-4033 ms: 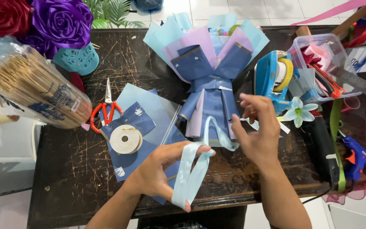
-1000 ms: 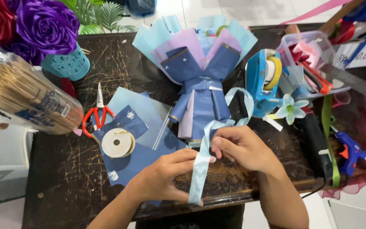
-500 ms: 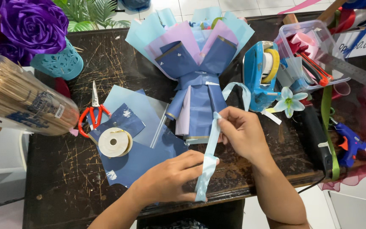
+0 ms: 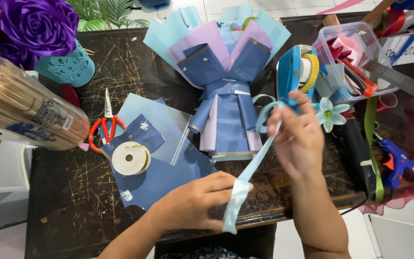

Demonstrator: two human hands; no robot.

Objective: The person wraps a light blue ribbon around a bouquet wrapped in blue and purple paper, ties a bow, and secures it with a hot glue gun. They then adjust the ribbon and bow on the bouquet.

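Ribbon (image 4: pixel 254 168) taut between hands, bouquet (image 4: pixel 224 81) behind, scissors (image 4: pixel 102 125) left

Two hands: left hand (image 4: pixel 192 204), right hand (image 4: pixel 295 136); one ribbon (image 4: pixel 252 168), one bouquet (image 4: pixel 221 76), one scissors (image 4: pixel 104 127), one tape roll (image 4: pixel 130 158).

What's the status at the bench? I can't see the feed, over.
Left hand pinching light blue ribbon low. Right hand holding its upper end, looped. Ribbon taut between them, in front of paper-wrapped bouquet. Nothing between the hands.
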